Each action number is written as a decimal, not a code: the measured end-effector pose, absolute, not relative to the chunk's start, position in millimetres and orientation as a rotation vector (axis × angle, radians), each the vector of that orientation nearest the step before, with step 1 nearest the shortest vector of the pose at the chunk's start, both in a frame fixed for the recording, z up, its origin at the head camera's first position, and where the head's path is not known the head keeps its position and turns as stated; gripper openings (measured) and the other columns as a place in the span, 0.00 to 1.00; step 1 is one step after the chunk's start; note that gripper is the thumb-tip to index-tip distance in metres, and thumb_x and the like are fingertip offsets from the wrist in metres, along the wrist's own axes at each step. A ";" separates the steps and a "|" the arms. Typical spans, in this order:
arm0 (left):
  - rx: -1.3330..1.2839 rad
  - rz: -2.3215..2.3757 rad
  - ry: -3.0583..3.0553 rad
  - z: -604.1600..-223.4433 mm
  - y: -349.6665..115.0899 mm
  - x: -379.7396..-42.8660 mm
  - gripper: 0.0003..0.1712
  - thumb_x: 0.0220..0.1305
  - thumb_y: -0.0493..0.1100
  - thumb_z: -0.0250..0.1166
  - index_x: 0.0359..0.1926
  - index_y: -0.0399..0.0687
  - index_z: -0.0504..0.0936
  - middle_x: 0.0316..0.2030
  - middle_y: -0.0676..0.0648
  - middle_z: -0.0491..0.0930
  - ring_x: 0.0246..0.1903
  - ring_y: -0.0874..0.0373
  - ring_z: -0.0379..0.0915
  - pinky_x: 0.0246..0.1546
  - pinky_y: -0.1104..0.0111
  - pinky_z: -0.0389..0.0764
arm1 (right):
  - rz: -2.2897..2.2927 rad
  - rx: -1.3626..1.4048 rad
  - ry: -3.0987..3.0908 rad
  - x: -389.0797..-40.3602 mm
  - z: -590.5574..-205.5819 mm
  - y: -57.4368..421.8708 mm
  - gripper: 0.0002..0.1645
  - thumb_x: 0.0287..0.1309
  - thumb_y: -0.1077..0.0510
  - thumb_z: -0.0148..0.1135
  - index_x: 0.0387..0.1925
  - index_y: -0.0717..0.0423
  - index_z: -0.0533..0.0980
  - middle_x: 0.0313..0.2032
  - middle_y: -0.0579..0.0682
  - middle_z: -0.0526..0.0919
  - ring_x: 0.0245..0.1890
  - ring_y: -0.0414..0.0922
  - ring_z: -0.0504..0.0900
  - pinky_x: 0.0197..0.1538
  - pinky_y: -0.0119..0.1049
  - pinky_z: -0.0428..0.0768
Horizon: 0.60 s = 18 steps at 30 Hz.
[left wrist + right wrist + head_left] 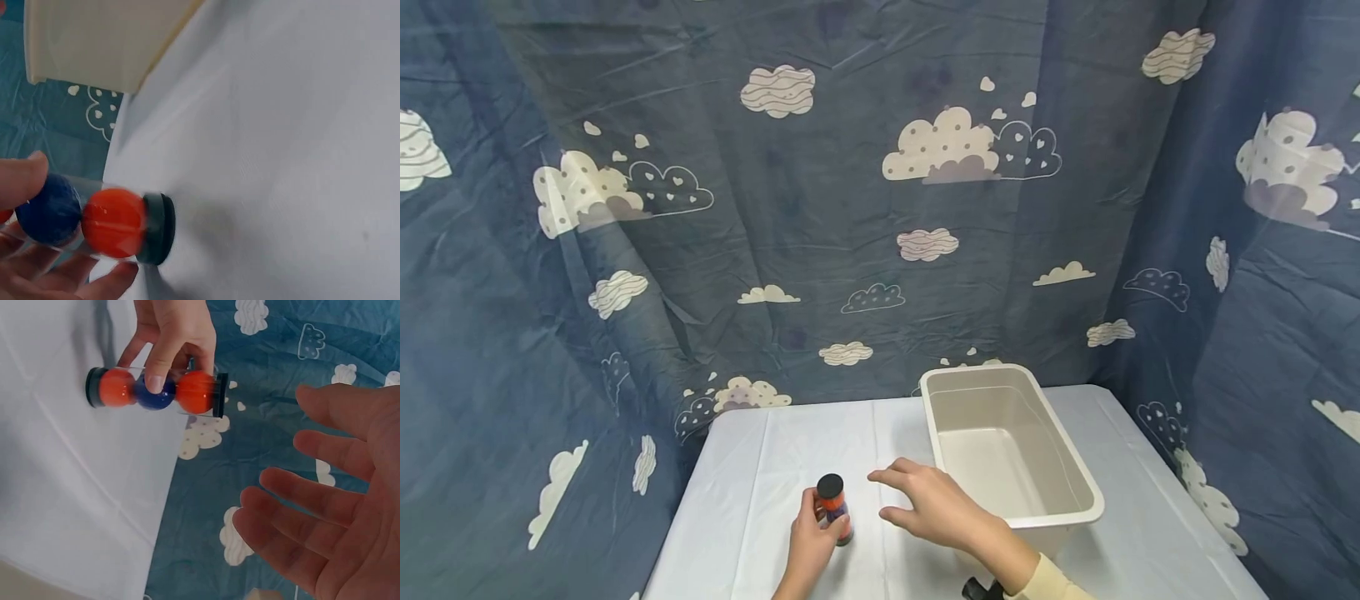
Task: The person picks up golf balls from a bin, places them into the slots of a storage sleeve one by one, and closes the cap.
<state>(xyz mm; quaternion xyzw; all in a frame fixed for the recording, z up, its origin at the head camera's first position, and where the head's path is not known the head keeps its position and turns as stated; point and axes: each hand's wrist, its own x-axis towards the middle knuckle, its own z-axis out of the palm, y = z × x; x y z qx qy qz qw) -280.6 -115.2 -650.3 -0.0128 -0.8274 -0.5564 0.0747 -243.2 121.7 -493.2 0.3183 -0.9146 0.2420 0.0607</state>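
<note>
A clear tube [833, 508] with black end caps holds orange and dark blue balls in a row. My left hand [811, 537] grips it around the middle, thumb on one side and fingers on the other. In the left wrist view, one cap of the tube [159, 228] points toward the white tabletop. Seen from the right wrist, two orange balls flank a blue one inside the tube [156, 392], under the left thumb. My right hand [932, 504] hovers to the right of the tube, apart from it, fingers spread and holding nothing; its palm [337, 512] shows in the right wrist view.
A beige plastic bin [1060, 467] stands on the right of the white-covered table [760, 492], just beyond the right hand. Its visible inside holds nothing. A blue cloth with clouds [835, 192] hangs behind and at both sides. A black object [977, 590] sits by the right sleeve.
</note>
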 end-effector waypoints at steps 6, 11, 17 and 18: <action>-0.088 -1.703 -2.530 -652.1 -115.5 -278.9 0.33 0.52 0.35 0.76 0.56 0.46 0.69 0.54 0.36 0.79 0.55 0.32 0.75 0.48 0.48 0.81 | 0.720 0.959 -2.735 -240.7 -494.9 123.6 0.27 0.59 0.48 0.72 0.61 0.41 0.78 0.49 0.38 0.80 0.45 0.38 0.82 0.44 0.40 0.82; -0.106 -1.706 -2.538 -654.7 -114.7 -279.2 0.34 0.51 0.35 0.77 0.57 0.48 0.69 0.55 0.36 0.79 0.56 0.31 0.74 0.48 0.48 0.81 | 0.681 0.974 -2.671 -240.2 -493.4 124.2 0.27 0.58 0.49 0.72 0.60 0.42 0.79 0.48 0.39 0.81 0.44 0.38 0.82 0.42 0.40 0.82; -0.131 -1.705 -2.565 -653.7 -120.4 -279.5 0.36 0.51 0.36 0.78 0.59 0.47 0.68 0.56 0.36 0.79 0.57 0.31 0.74 0.51 0.43 0.79 | 0.696 0.973 -2.679 -240.0 -491.2 124.6 0.28 0.59 0.48 0.72 0.61 0.41 0.78 0.49 0.38 0.80 0.45 0.37 0.82 0.43 0.39 0.82; -0.137 -1.710 -2.569 -652.8 -122.5 -278.7 0.37 0.51 0.38 0.78 0.59 0.47 0.68 0.56 0.37 0.79 0.58 0.31 0.73 0.52 0.41 0.76 | 0.703 0.971 -2.687 -239.8 -490.2 125.1 0.28 0.59 0.48 0.71 0.61 0.40 0.78 0.49 0.38 0.80 0.45 0.38 0.82 0.43 0.40 0.82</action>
